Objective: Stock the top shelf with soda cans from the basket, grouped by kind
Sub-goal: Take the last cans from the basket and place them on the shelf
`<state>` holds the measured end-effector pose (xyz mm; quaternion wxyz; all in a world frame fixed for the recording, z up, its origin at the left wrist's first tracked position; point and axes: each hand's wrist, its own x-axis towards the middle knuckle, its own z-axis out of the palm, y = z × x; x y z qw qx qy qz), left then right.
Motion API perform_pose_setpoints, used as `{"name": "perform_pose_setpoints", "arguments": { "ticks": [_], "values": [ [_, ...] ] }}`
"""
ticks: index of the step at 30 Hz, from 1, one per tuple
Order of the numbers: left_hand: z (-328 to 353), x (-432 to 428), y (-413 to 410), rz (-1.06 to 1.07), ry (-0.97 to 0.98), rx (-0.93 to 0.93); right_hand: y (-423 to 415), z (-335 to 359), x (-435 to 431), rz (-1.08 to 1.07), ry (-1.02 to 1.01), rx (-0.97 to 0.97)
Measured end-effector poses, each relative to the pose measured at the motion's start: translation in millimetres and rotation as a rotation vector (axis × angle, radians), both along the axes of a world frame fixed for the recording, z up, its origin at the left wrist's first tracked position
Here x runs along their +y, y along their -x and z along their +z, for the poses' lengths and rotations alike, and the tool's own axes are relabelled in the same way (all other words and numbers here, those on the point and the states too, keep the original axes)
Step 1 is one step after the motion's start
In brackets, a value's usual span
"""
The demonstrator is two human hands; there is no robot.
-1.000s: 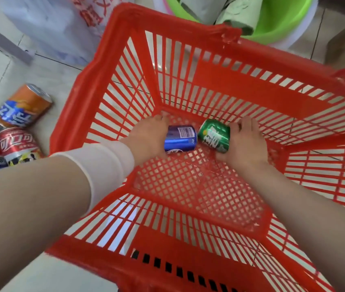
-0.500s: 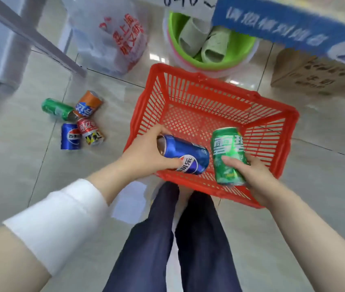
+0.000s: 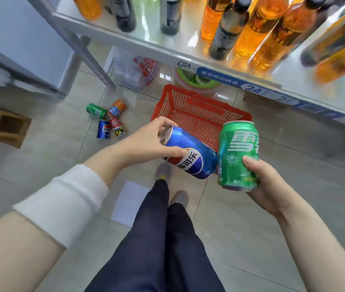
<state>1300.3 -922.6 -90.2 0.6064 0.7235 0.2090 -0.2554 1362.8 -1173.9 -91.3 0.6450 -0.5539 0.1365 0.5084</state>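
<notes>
My left hand point(image 3: 148, 142) grips a blue Pepsi can point(image 3: 190, 153) by its top end, the can tilted on its side in the air. My right hand point(image 3: 266, 182) holds a green Sprite can point(image 3: 238, 154) upright from below, close beside the blue one. Both cans hang above the red plastic basket point(image 3: 190, 102), which stands on the tiled floor with nothing visible inside it. On the floor to the basket's left lie several more cans: a green one point(image 3: 96, 111), an orange one point(image 3: 118, 108), a red one point(image 3: 117, 126) and a blue one point(image 3: 103, 129).
A pale shelf point(image 3: 167, 42) crosses the top, carrying orange and dark bottles point(image 3: 249, 28), with a blue price strip point(image 3: 258, 88) on its edge. Under it sit a white plastic bag point(image 3: 137, 70) and a green basin point(image 3: 196, 80). A wooden pallet point(image 3: 0, 125) lies at the left. My legs stand below.
Both hands lifted the blue and green cans out of the basket and raised them. My view rose with them, bringing the bottle shelf into sight.
</notes>
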Motion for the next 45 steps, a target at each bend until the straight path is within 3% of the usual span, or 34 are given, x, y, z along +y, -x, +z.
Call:
{"name": "perform_pose_setpoints", "arguments": {
  "ticks": [7, 11, 15, 21, 25, 35, 45],
  "values": [
    [91, -12, 38, 0.293, -0.151, -0.174, 37, 91, 19, 0.056, -0.077, -0.139],
    [134, -11, 52, 0.554, -0.101, -0.279, 60, 129, 41, 0.006, -0.119, -0.158],
    [172, 2, 60, 0.673, -0.011, -0.358, 80, 164, 72, -0.024, -0.186, -0.178],
    [218, 62, 71, 0.549, 0.202, -0.401, 94, 207, 123, -0.077, -0.226, -0.233],
    [248, 104, 74, 0.452, 0.161, -0.494, 98, 230, 159, -0.149, -0.319, -0.237],
    [310, 149, 33, 0.445, 0.080, -0.723, 62, 284, 209, -0.193, -0.428, -0.267],
    [369, 176, -39, 0.506, -0.043, -0.853, -22, 342, 222, -0.093, -0.399, -0.510]
  ]
}}
